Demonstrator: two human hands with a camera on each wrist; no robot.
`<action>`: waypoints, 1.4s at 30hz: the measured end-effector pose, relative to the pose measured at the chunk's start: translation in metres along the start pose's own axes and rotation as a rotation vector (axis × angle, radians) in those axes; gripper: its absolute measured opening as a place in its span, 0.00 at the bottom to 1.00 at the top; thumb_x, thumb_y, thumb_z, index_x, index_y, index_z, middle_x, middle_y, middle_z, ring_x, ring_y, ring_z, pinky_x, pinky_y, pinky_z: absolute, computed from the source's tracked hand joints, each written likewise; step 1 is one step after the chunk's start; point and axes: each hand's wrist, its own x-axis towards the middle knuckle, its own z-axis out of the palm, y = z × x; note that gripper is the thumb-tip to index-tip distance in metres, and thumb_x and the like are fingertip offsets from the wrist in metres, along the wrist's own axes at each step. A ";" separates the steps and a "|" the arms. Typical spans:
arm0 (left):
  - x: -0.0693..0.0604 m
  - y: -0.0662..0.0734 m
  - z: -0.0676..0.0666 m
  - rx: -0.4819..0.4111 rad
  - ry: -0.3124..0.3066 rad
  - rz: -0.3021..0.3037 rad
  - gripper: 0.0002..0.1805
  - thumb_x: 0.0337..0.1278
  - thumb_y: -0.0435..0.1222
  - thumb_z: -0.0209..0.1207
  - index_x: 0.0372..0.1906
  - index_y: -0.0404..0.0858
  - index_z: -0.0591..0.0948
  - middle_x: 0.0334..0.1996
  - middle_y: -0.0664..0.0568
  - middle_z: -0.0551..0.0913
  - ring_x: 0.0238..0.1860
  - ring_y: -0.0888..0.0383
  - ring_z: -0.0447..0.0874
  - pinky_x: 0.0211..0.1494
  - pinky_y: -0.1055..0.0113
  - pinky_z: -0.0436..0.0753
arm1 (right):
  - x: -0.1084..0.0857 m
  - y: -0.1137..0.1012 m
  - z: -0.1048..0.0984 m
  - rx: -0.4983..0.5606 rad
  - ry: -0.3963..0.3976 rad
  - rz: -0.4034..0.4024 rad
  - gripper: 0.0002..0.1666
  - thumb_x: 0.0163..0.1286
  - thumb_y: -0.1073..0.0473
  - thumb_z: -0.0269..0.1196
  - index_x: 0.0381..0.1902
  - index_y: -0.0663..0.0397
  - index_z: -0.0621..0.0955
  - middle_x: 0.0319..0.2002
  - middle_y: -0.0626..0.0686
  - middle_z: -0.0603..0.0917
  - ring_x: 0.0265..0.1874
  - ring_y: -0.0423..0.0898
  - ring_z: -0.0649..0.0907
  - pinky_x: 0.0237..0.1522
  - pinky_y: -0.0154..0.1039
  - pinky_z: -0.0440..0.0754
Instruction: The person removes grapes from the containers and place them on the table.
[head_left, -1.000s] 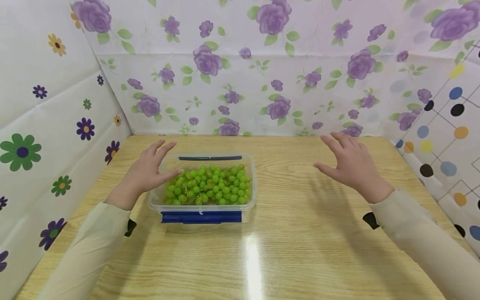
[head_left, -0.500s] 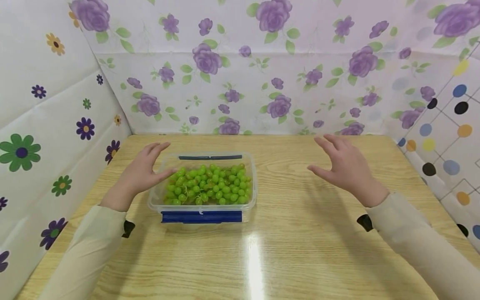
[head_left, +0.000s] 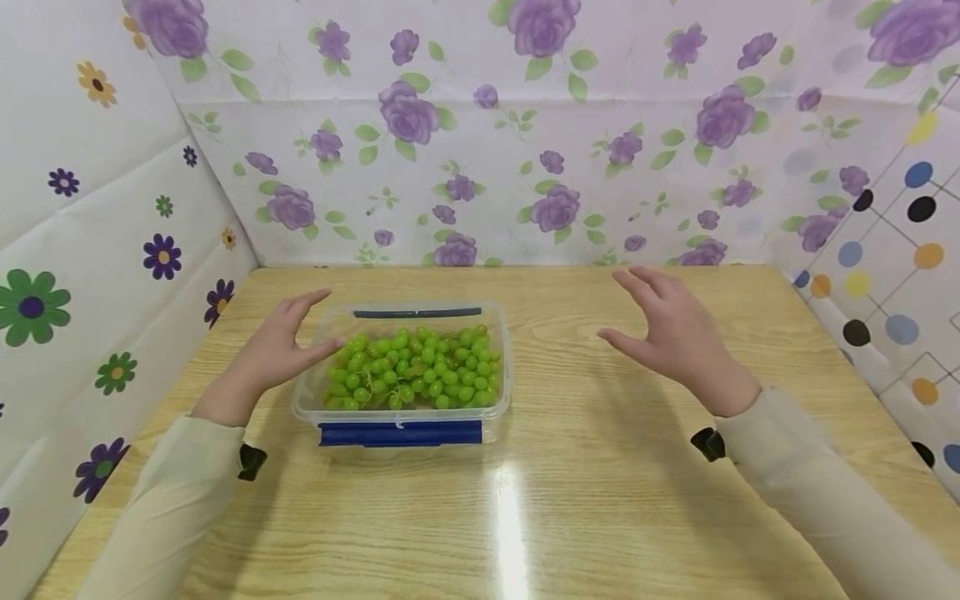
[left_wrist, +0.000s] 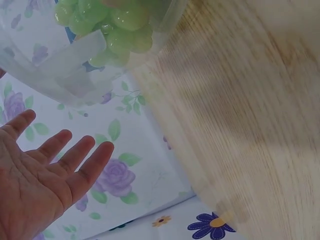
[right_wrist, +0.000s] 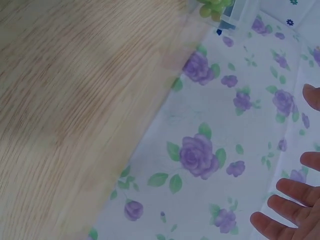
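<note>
A clear plastic container (head_left: 495, 410) with blue clips stands on the table, filled with green grapes (head_left: 412, 367). My left hand (head_left: 273, 350) is at its left side, fingers spread and thumb over its left edge in the head view; whether it touches cannot be told. In the left wrist view a gap shows between the left hand (left_wrist: 45, 180) and the container (left_wrist: 75, 85). My right hand (head_left: 678, 337) hovers to the right of the container, well apart from it, fingers spread and holding nothing. The right wrist view shows the right hand's fingers (right_wrist: 295, 205) at the edge.
The wooden table (head_left: 420, 525) reaches back to a wall sheet with purple flowers (head_left: 555, 208). A daisy-patterned sheet (head_left: 112, 275) borders it on the left, a dotted one (head_left: 892, 283) on the right. A dark band piece shows below each wrist.
My right hand has moved left, nearer the container. My left hand has shifted slightly left and down. The head view has shifted a little; the container rests in the same place on the table.
</note>
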 end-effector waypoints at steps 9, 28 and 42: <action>0.000 -0.005 0.001 -0.033 -0.022 -0.002 0.44 0.63 0.51 0.57 0.75 0.40 0.49 0.68 0.28 0.55 0.61 0.29 0.62 0.57 0.34 0.67 | 0.003 -0.012 0.004 0.034 -0.017 0.024 0.45 0.51 0.51 0.74 0.64 0.63 0.71 0.57 0.69 0.74 0.55 0.66 0.74 0.49 0.62 0.75; -0.001 -0.013 0.008 -0.134 -0.067 -0.047 0.45 0.63 0.51 0.57 0.76 0.41 0.47 0.67 0.28 0.58 0.57 0.28 0.68 0.53 0.38 0.73 | 0.011 -0.042 0.017 0.149 -0.025 0.063 0.43 0.54 0.52 0.73 0.64 0.62 0.70 0.57 0.65 0.75 0.56 0.62 0.73 0.47 0.58 0.78; -0.002 -0.012 0.006 -0.138 -0.062 -0.075 0.45 0.63 0.50 0.57 0.75 0.39 0.47 0.62 0.26 0.65 0.51 0.31 0.75 0.46 0.43 0.79 | 0.018 -0.069 0.026 0.272 -0.087 0.113 0.42 0.57 0.53 0.71 0.67 0.59 0.68 0.59 0.63 0.74 0.58 0.60 0.73 0.54 0.57 0.75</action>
